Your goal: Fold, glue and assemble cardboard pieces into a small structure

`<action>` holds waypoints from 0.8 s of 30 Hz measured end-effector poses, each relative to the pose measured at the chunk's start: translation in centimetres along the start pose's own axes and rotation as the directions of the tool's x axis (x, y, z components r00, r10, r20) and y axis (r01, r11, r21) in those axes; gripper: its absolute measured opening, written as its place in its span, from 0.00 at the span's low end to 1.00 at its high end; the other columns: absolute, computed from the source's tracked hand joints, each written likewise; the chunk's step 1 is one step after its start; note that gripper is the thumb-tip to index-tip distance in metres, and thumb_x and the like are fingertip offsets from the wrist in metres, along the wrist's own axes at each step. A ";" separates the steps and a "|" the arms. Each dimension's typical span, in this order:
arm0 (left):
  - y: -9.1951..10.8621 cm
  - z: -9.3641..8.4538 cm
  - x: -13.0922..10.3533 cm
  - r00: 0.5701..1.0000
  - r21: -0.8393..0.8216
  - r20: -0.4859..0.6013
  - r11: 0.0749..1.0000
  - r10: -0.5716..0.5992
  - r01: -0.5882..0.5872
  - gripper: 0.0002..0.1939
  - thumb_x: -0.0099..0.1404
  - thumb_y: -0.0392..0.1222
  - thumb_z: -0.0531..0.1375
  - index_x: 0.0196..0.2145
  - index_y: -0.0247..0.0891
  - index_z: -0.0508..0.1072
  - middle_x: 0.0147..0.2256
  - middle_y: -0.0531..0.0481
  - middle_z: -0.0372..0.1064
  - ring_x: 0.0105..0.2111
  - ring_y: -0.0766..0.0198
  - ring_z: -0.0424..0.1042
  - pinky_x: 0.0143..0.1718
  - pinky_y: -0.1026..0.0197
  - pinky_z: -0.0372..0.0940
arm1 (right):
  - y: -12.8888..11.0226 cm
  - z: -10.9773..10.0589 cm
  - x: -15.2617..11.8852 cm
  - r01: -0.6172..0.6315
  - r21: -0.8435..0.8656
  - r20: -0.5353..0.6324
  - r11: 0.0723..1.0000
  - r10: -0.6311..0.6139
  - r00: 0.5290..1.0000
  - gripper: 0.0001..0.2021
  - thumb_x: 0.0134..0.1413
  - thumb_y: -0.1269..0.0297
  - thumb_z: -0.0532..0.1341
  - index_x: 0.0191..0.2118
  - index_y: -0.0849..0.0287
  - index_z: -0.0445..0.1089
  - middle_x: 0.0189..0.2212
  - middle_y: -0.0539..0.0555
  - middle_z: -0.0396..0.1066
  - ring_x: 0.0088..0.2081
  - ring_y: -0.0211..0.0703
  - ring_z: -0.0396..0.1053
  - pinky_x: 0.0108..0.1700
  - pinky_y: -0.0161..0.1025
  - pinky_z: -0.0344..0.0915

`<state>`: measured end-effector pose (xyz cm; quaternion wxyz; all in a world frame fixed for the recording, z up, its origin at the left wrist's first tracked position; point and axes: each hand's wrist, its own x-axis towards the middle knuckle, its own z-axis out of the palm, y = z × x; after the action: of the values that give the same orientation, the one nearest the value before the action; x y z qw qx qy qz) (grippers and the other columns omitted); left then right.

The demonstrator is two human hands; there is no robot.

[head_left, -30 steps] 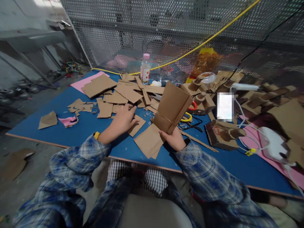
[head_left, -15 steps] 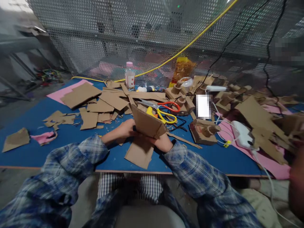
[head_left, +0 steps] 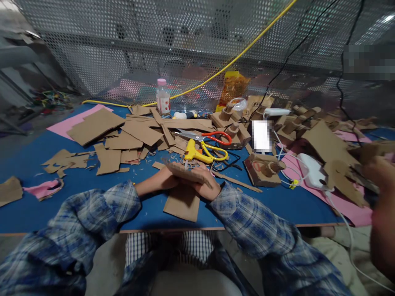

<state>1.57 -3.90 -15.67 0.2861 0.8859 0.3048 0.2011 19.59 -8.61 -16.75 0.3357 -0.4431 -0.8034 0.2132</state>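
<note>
A cardboard piece (head_left: 188, 172), seen nearly edge-on, is held between my two hands above the near edge of the table. My left hand (head_left: 162, 177) is closed on its left side, and my right hand (head_left: 207, 185) grips its right side; the piece hides some of the fingers. Below them, a flat cardboard rectangle (head_left: 182, 204) lies on the blue table. Just beyond the held piece are a yellow glue gun (head_left: 197, 153), scissors with orange-red handles (head_left: 217, 137) and a yellow-handled tool (head_left: 216, 151).
Cardboard scraps (head_left: 132, 137) cover the left and centre. A pink-capped bottle (head_left: 163, 98) stands at the back. Cardboard assemblies (head_left: 264, 168), a white power strip (head_left: 311, 169) and cables lie rightward. Another person's hand (head_left: 381, 174) is at the right edge.
The held cardboard has tilted from showing its broad face to nearly edge-on, uncovering the glue gun. The other person's hand has come into view at the right. The view has shifted slightly.
</note>
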 end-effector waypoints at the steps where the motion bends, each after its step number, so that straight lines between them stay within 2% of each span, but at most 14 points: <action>1: 0.0 0.0 0.0 0.999 0.013 0.023 0.999 -0.049 0.048 0.03 0.49 0.30 0.56 0.21 0.33 0.69 0.22 0.51 0.68 0.26 0.65 0.66 0.31 0.64 0.61 | -0.1 0.0 0.0 0.014 0.004 0.003 1.000 -0.014 1.000 0.12 0.50 0.68 0.61 0.20 0.58 0.61 0.20 0.48 0.61 0.29 0.40 0.56 0.40 0.42 0.55; 4: -0.2 0.0 0.1 0.991 0.056 0.070 0.993 -0.110 0.106 0.02 0.50 0.31 0.57 0.22 0.34 0.70 0.24 0.52 0.69 0.27 0.64 0.66 0.31 0.64 0.60 | -0.4 -0.1 0.0 0.034 0.013 0.025 0.999 -0.034 0.999 0.12 0.47 0.69 0.61 0.19 0.58 0.59 0.20 0.48 0.60 0.31 0.41 0.55 0.38 0.40 0.53; 9: -0.5 -0.3 0.0 0.992 0.114 0.083 0.990 -0.091 0.081 0.02 0.51 0.33 0.57 0.25 0.36 0.70 0.27 0.52 0.70 0.32 0.62 0.67 0.38 0.62 0.59 | -0.5 -0.2 0.1 0.035 -0.006 0.064 0.999 -0.035 0.997 0.11 0.48 0.68 0.60 0.21 0.59 0.58 0.21 0.48 0.58 0.31 0.40 0.53 0.37 0.39 0.51; 15: -0.8 0.1 0.1 0.995 0.207 0.074 0.977 -0.060 0.044 0.03 0.51 0.38 0.60 0.24 0.36 0.69 0.25 0.52 0.68 0.30 0.63 0.65 0.34 0.63 0.58 | 0.2 0.2 0.3 0.041 -0.057 0.079 0.998 -0.036 0.996 0.10 0.44 0.71 0.61 0.20 0.58 0.58 0.21 0.48 0.60 0.30 0.40 0.55 0.37 0.39 0.53; 18: 0.5 -0.8 0.0 0.998 0.272 0.050 0.962 -0.035 0.020 0.04 0.53 0.39 0.59 0.24 0.36 0.70 0.26 0.52 0.68 0.30 0.63 0.64 0.33 0.63 0.55 | -0.5 -0.4 0.4 0.067 -0.085 0.055 0.994 -0.062 0.997 0.09 0.44 0.72 0.62 0.21 0.58 0.60 0.22 0.49 0.61 0.31 0.41 0.56 0.36 0.39 0.55; 20: 2.4 -2.4 -0.2 1.000 0.333 0.004 0.943 0.020 -0.021 0.04 0.56 0.40 0.59 0.27 0.37 0.71 0.27 0.51 0.67 0.32 0.62 0.63 0.33 0.61 0.54 | -1.8 -1.6 0.6 0.096 -0.133 -0.018 0.986 -0.100 0.995 0.07 0.48 0.70 0.61 0.23 0.59 0.63 0.25 0.52 0.63 0.34 0.43 0.57 0.38 0.41 0.56; 21: 3.6 -3.3 -0.5 0.997 0.374 -0.045 0.926 0.066 -0.044 0.05 0.58 0.40 0.58 0.29 0.37 0.72 0.29 0.50 0.67 0.34 0.61 0.63 0.34 0.60 0.53 | -2.8 -2.4 0.6 0.119 -0.179 -0.092 0.977 -0.137 0.986 0.06 0.52 0.69 0.60 0.25 0.59 0.65 0.27 0.53 0.64 0.35 0.45 0.57 0.39 0.42 0.57; 22: 4.9 -4.3 -0.8 0.973 0.478 -0.132 0.872 0.190 -0.105 0.06 0.61 0.41 0.57 0.31 0.37 0.72 0.29 0.48 0.67 0.34 0.60 0.62 0.34 0.59 0.52 | -3.8 -3.2 0.6 0.155 -0.265 -0.200 0.952 -0.212 0.957 0.06 0.55 0.68 0.58 0.27 0.59 0.67 0.28 0.54 0.65 0.37 0.46 0.57 0.41 0.43 0.58; 23: 6.2 -5.1 -1.1 0.920 0.599 -0.215 0.788 0.326 -0.139 0.08 0.63 0.42 0.55 0.32 0.37 0.72 0.30 0.47 0.67 0.34 0.59 0.62 0.33 0.59 0.52 | -4.8 -4.0 0.5 0.184 -0.372 -0.321 0.910 -0.312 0.894 0.07 0.58 0.68 0.56 0.30 0.58 0.69 0.31 0.55 0.65 0.39 0.46 0.57 0.43 0.44 0.58; 24: 7.4 -5.7 -1.6 0.850 0.709 -0.262 0.688 0.458 -0.152 0.10 0.66 0.41 0.53 0.33 0.37 0.72 0.29 0.47 0.67 0.34 0.59 0.62 0.33 0.58 0.52 | -5.7 -4.6 0.3 0.202 -0.472 -0.415 0.858 -0.418 0.808 0.08 0.59 0.68 0.55 0.31 0.57 0.70 0.33 0.56 0.66 0.42 0.47 0.57 0.45 0.44 0.58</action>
<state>0.53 -7.57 -6.94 -0.1594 0.9022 0.2541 0.3101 19.61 -11.09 -9.83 0.4651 -0.4020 -0.7761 -0.1403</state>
